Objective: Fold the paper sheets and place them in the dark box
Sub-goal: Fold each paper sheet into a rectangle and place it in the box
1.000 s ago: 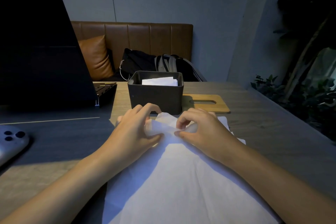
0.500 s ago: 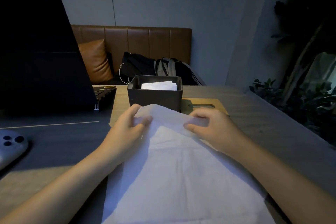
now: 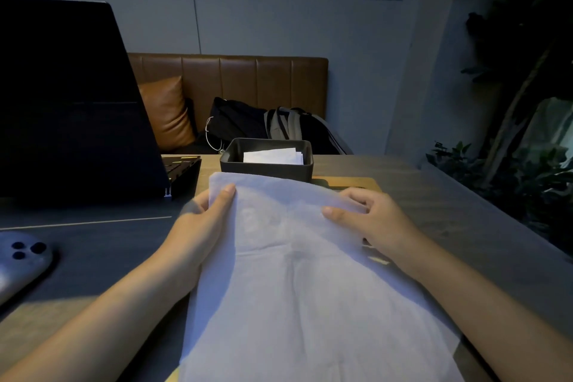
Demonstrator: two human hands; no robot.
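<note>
Two hands: left [image 3: 198,226] | right [image 3: 372,220] | grips pinch paper sheet [image 3: 297,282] far edge | dark box [image 3: 266,164] just beyond

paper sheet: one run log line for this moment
stage: fold starting | paper sheet: far edge lifted | left hand: pinches far-left corner | right hand: pinches far-right edge | dark box: holds folded paper

Open laptop [image 3: 71,102], phone [image 3: 21,260], brown sofa [image 3: 248,80], backpack [image 3: 279,127]

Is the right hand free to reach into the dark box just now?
Probably not yet: the right hand is pinching the lifted far edge of the paper sheet, which rises in front of the dark box.
</note>
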